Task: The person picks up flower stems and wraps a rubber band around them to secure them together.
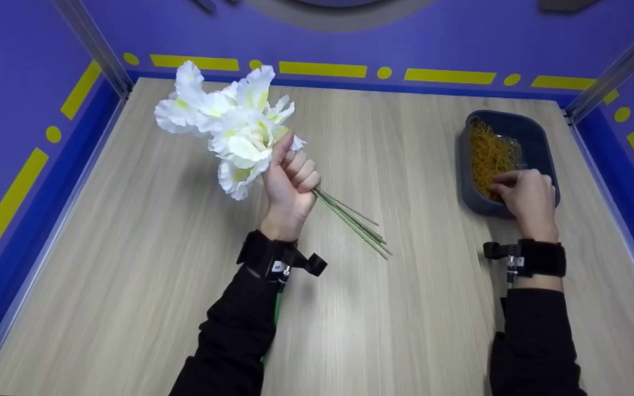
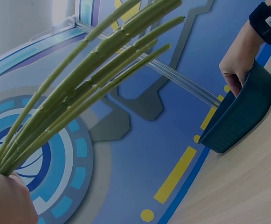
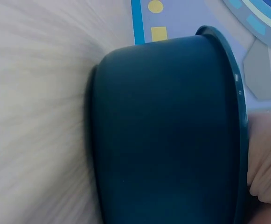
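My left hand (image 1: 290, 184) grips a bunch of white artificial flowers (image 1: 245, 132) by the stems, just below the blooms. The flower heads point up and left in the head view. Their green stems (image 2: 84, 70) fan out past the hand, with the cut ends off the table. On the right, my right hand (image 1: 531, 198) reaches over the near rim of a dark blue-grey box (image 1: 468, 201). Its thumb and forefinger pinch at the heap of thin yellow rubber bands (image 1: 487, 151) inside. The box wall hides those fingertips in both wrist views.
The box stands on a light wood-grain table (image 1: 405, 308), near the right back corner. Blue panels (image 1: 339, 47) with yellow marks close off the back and both sides. Metal posts (image 1: 619, 66) stand at the back corners. Each wrist wears a black strap (image 1: 542, 258).
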`<state>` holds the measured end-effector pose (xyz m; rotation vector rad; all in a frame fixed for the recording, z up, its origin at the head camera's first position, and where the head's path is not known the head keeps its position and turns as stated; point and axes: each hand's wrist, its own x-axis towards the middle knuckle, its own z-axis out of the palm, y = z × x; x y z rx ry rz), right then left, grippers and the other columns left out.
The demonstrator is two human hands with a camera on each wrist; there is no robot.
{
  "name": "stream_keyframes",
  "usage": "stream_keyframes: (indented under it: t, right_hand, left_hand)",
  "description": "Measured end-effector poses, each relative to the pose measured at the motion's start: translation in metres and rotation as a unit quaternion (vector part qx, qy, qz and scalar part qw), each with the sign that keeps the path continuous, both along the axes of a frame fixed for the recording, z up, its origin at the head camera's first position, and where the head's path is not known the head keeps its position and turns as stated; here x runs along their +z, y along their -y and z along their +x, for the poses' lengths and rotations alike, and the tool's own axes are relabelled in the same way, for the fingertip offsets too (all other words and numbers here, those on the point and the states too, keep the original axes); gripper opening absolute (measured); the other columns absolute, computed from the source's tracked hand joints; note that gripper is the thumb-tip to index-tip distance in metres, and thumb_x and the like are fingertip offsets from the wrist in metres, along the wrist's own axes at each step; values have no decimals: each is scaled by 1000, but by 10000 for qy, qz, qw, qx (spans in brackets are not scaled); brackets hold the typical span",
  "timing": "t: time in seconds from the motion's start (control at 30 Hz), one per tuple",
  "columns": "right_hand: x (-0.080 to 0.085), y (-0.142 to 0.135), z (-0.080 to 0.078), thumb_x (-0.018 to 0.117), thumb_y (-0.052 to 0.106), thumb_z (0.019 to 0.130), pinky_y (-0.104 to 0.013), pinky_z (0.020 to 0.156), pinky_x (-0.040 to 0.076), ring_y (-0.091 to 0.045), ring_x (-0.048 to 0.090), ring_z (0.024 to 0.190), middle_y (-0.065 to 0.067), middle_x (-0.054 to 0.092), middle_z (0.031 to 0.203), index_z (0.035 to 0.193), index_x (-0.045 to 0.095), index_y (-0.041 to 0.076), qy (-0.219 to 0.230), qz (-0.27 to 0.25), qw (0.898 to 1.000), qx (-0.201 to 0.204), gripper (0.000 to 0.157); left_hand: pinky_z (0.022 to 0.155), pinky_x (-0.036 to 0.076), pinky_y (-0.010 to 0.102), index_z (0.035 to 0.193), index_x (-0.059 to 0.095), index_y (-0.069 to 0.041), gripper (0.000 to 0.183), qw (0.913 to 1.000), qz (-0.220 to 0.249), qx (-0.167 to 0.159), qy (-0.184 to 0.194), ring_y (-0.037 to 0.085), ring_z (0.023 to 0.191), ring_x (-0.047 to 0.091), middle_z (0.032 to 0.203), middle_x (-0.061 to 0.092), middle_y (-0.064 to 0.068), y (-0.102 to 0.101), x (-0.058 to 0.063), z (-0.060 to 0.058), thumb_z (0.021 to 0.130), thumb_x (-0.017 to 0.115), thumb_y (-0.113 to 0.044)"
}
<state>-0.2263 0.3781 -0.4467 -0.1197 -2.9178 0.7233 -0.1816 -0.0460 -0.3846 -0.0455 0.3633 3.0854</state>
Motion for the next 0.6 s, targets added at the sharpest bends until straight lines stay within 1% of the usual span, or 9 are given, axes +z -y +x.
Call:
stream_keyframes:
  t: [0.17,0.27,0.37,0.43,0.53,0.6]
  right_hand:
    - [1,-1,0,75,11,94,-57,90,45,-42,64,98,-26,71,104,108,75,-2,-88,-84,9999,-70,19]
    - [1,0,0,74,9,93,-57,91,45,-42,65,97,-25,72,103,107,75,-2,-302,-116,9994,-135,17]
    - [1,1,-1,73,10,94,-54,86,46,-40,66,93,-25,72,102,106,76,-2,-530,-121,9983,-192,17]
    - [2,2,-1,73,13,95,-50,81,47,-39,66,91,-25,72,102,106,76,-1,-619,-106,9978,-232,18]
    - [3,3,-1,71,15,97,-42,75,45,-37,66,91,-24,72,102,107,76,-1,-720,-78,9969,-292,20]
    - [6,4,-1,70,17,98,-38,72,43,-36,67,89,-23,72,101,107,76,-1,-810,-36,9962,-323,21]
  left_hand:
    - [35,16,15,63,20,-20,51,10000,3,-4,-32,1,38,21,48,24,-11,-1,1,-1,108,41,-18]
    - [35,16,15,63,18,-20,51,10000,9,-1,-28,1,37,21,48,24,-11,-1,2,-1,109,41,-18]
    - [35,16,15,63,17,-20,51,10000,47,-24,-32,1,37,21,47,24,-11,-1,2,0,109,40,-19]
    - [35,16,15,63,17,-20,51,10000,67,-24,-52,2,37,20,48,23,-10,-1,2,0,109,40,-18]
    - [35,16,15,63,18,-20,51,9999,104,-18,-75,2,38,20,48,23,-10,-1,1,0,109,40,-19]
    - [35,16,15,63,18,-20,51,9999,102,-5,-70,2,38,20,47,24,-10,-1,1,0,109,40,-19]
